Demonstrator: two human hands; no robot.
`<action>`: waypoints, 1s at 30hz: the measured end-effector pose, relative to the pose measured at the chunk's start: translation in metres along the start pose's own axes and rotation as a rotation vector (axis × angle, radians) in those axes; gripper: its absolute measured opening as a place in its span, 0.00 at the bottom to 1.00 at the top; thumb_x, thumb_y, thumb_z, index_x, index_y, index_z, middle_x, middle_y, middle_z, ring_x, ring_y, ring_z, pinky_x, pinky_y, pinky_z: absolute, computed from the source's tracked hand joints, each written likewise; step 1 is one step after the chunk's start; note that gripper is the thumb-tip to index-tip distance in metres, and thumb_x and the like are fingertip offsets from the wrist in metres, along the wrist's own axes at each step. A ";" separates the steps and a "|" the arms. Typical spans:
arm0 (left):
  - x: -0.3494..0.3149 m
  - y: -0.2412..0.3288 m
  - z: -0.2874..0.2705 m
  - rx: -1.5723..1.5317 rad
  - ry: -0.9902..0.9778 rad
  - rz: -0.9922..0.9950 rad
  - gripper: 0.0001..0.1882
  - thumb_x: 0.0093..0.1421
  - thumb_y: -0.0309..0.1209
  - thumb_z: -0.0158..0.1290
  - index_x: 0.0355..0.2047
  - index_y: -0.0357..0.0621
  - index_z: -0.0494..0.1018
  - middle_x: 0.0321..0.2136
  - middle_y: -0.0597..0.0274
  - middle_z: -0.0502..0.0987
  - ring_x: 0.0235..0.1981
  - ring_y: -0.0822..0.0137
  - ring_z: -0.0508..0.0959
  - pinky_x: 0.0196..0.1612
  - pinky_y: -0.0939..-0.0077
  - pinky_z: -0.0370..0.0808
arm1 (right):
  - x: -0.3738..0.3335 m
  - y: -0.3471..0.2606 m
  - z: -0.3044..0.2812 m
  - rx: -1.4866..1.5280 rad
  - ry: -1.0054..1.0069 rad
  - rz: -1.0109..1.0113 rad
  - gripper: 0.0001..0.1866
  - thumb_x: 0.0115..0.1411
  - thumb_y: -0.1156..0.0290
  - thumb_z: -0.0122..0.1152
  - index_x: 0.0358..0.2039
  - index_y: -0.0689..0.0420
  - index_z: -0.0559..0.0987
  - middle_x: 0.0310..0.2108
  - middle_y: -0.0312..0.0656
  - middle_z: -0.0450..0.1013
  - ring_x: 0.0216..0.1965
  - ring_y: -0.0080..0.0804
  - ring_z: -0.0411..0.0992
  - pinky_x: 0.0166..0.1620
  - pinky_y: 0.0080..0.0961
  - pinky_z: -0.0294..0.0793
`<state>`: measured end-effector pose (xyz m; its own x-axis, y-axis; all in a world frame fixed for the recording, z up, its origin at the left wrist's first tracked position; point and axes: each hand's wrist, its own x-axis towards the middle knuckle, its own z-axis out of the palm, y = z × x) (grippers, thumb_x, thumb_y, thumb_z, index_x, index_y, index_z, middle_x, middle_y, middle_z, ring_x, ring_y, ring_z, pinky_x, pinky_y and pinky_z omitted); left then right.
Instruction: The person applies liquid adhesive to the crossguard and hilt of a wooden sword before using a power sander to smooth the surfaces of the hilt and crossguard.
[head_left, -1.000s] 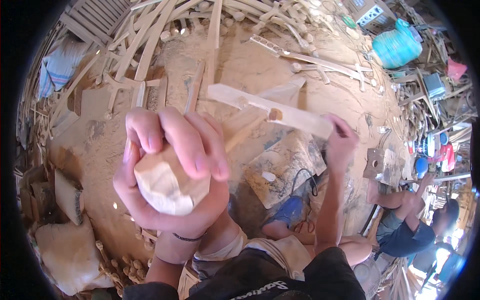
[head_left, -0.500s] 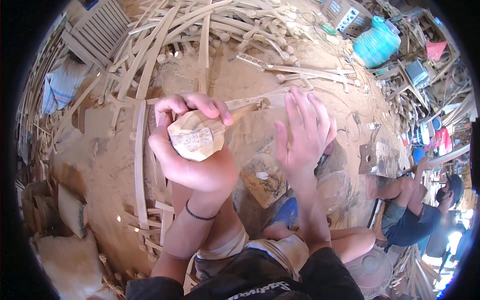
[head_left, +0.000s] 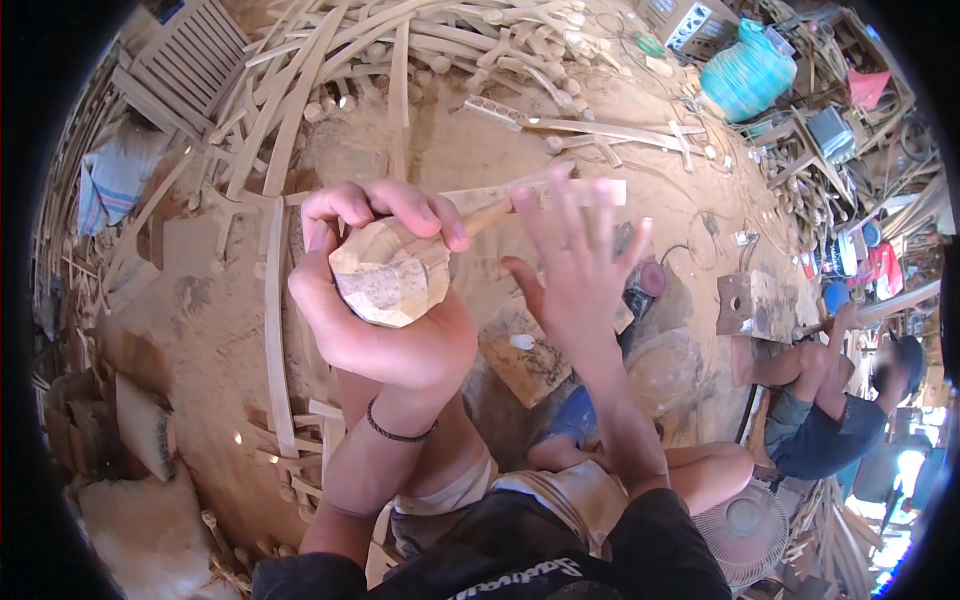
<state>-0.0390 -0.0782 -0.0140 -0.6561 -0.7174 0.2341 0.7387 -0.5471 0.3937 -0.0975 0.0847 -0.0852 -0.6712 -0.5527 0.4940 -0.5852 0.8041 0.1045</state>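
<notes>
Head camera view is showing a pale, faceted, rounded wooden block (head_left: 390, 275) just left of the picture's centre, resting in the person's left hand (head_left: 395, 350), whose fingers are curling over its top while the thumb and palm are bracing its side. Toward two o'clock of the block, a slim tan wooden shaft (head_left: 485, 213) is extending; its join with the block is hiding behind the fingers. At three o'clock, the right hand (head_left: 580, 275) is hovering apart from the block, its fingers spreading wide, blurring at the tips and grasping nothing visible. A pale flat wooden bar (head_left: 610, 193) is showing behind those fingertips; whether they are touching it, one cannot tell. A dark braided bracelet (head_left: 395, 425) is circling the left wrist. Farther out, a blue shoe (head_left: 573, 420) is showing at four o'clock, and beyond it a round, pale-grilled fan (head_left: 742, 535) is standing. Nearer the right edge, also toward four o'clock, a co-worker in dark clothing (head_left: 835, 435) is sitting. A large turquoise wrapped bundle (head_left: 750, 75) is lying at two o'clock, a heap of long pale wooden pieces (head_left: 460, 60) is sprawling at twelve, and a white cloth sack with blue stripes (head_left: 120, 175) is slumping at ten.
</notes>
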 end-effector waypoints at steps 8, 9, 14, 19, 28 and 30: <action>-0.004 0.003 -0.003 0.114 -0.116 -0.003 0.13 0.69 0.40 0.34 0.37 0.44 0.62 0.24 0.53 0.70 0.22 0.59 0.68 0.31 0.65 0.68 | -0.002 0.007 0.009 0.085 0.023 0.079 0.38 0.68 0.30 0.49 0.73 0.32 0.69 0.78 0.46 0.53 0.80 0.55 0.42 0.74 0.72 0.29; -0.001 0.004 -0.004 0.164 -0.154 -0.001 0.12 0.69 0.39 0.35 0.35 0.46 0.63 0.24 0.57 0.69 0.22 0.61 0.67 0.30 0.67 0.66 | 0.001 0.011 0.005 0.134 0.122 0.081 0.37 0.68 0.29 0.49 0.72 0.32 0.70 0.78 0.46 0.53 0.80 0.56 0.41 0.74 0.72 0.29; -0.006 0.002 0.006 0.143 -0.259 -0.122 0.13 0.70 0.38 0.36 0.34 0.45 0.63 0.19 0.56 0.70 0.17 0.61 0.66 0.26 0.68 0.65 | 0.017 0.041 -0.041 0.316 -0.013 -0.119 0.36 0.66 0.28 0.48 0.69 0.30 0.75 0.79 0.44 0.53 0.80 0.56 0.43 0.73 0.73 0.31; -0.009 0.002 0.008 0.131 -0.339 -0.197 0.12 0.70 0.38 0.38 0.33 0.44 0.64 0.17 0.54 0.70 0.15 0.61 0.65 0.25 0.68 0.67 | 0.033 0.059 -0.053 0.118 -0.075 -0.241 0.37 0.64 0.26 0.46 0.66 0.31 0.78 0.78 0.37 0.55 0.79 0.54 0.46 0.72 0.77 0.32; -0.015 0.003 0.016 0.180 -0.353 -0.249 0.13 0.69 0.39 0.39 0.32 0.44 0.62 0.16 0.52 0.70 0.16 0.60 0.66 0.26 0.68 0.68 | 0.024 0.060 -0.057 0.294 -0.106 -0.233 0.35 0.64 0.27 0.48 0.57 0.35 0.85 0.76 0.35 0.60 0.79 0.53 0.46 0.71 0.79 0.29; -0.015 0.001 0.013 0.173 -0.374 -0.221 0.13 0.70 0.39 0.39 0.32 0.43 0.63 0.16 0.51 0.70 0.16 0.60 0.66 0.27 0.67 0.69 | 0.022 0.057 -0.056 0.349 -0.114 -0.224 0.32 0.65 0.30 0.50 0.55 0.37 0.86 0.74 0.37 0.63 0.79 0.54 0.47 0.71 0.79 0.29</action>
<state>-0.0304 -0.0624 -0.0055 -0.8292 -0.3693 0.4196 0.5588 -0.5665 0.6056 -0.1203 0.1307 -0.0198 -0.5445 -0.7418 0.3916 -0.8280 0.5499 -0.1097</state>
